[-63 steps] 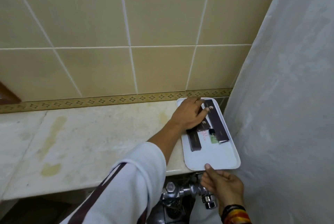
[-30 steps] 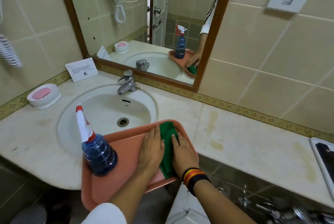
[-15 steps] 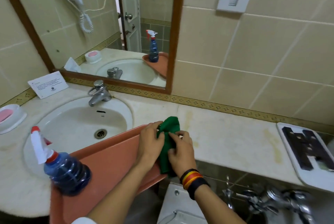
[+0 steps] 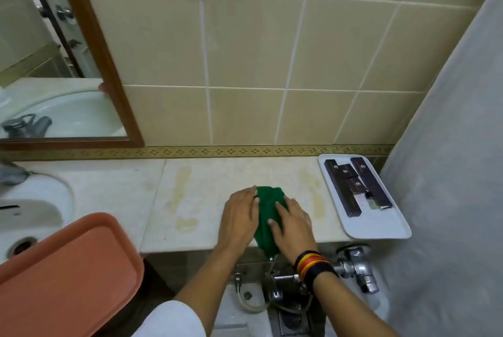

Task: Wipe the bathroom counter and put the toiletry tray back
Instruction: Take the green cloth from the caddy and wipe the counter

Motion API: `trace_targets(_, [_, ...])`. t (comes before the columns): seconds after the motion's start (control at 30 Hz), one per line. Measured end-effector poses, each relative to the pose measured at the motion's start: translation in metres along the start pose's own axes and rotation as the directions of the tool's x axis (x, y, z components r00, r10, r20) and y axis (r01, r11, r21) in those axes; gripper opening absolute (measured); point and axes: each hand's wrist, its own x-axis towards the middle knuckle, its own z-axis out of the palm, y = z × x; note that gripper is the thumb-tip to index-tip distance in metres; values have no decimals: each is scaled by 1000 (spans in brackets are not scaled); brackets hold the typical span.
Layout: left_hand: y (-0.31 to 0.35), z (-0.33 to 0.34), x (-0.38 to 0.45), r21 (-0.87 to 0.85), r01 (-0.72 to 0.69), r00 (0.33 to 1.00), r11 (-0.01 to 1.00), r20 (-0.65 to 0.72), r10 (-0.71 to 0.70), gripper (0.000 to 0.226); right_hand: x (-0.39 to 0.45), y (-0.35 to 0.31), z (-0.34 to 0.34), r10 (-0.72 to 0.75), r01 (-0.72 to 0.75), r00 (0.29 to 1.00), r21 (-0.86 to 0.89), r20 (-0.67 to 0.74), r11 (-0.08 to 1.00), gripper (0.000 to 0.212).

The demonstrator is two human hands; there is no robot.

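A folded green cloth (image 4: 268, 208) lies on the pale marble counter (image 4: 206, 184), near its front edge, one end hanging over. My left hand (image 4: 239, 214) presses flat on the cloth's left side and my right hand (image 4: 292, 221) lies flat on its right side. The white toiletry tray (image 4: 378, 222) rests on the counter's right end, holding several dark boxes (image 4: 353, 184) and a small bottle. Yellowish stains mark the counter on both sides of the cloth.
An orange tray (image 4: 68, 274) sits at the lower left, over the white sink (image 4: 30, 208). A wood-framed mirror (image 4: 89, 37) hangs at the left. A light curtain (image 4: 457, 173) borders the right. Chrome valves and pipes (image 4: 353, 266) stand below the counter edge.
Both hands lifted the green cloth off the orange tray and carried it right onto the counter. The view has swung right; the spray bottle is out of view.
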Motion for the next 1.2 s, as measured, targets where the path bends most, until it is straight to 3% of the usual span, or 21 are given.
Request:
trace_targets(0.1, [-34, 15, 3, 266, -6, 996, 964, 83, -17, 57, 19, 5, 31, -130, 136, 990, -108, 63, 985, 65])
trace_targets(0.17, [-46, 20, 5, 332, -9, 998, 943, 62, -13, 60, 34, 4, 43, -120, 120, 993, -159, 8, 980, 66])
trace_targets(0.37, [-41, 22, 8, 357, -24, 997, 934, 75, -3, 58, 53, 8, 36, 65, -70, 997, -157, -40, 985, 66])
trace_targets(0.5, [-40, 21, 10, 340, 0, 995, 940, 92, -34, 61, -8, 41, 31, 312, -329, 941, -137, -128, 935, 66])
trace_targets(0.57, [-43, 24, 13, 338, 2, 995, 941, 89, -35, 62, 2, 58, 25, 353, -376, 921, -136, -163, 917, 66])
trace_targets(0.8, [-52, 29, 16, 345, -13, 995, 938, 93, -20, 58, 158, 53, 14, 203, -224, 970, -167, -132, 960, 64])
trace_targets(0.87, [-50, 27, 16, 357, -25, 995, 934, 97, -10, 58, 158, 26, 27, 59, -78, 993, -184, -107, 980, 62])
trace_targets(0.97, [-43, 21, 14, 348, -24, 993, 937, 119, -19, 59, 89, 6, 45, -117, 112, 993, -161, -22, 981, 59])
trace_targets(1.07, [-42, 22, 14, 347, -22, 993, 938, 120, -22, 60, 41, 39, 41, -18, 7, 995, -116, -96, 993, 56])
trace_targets(1.2, [-47, 25, 15, 337, -23, 993, 941, 113, -16, 60, 107, 67, 22, 156, -178, 978, -163, -140, 970, 62])
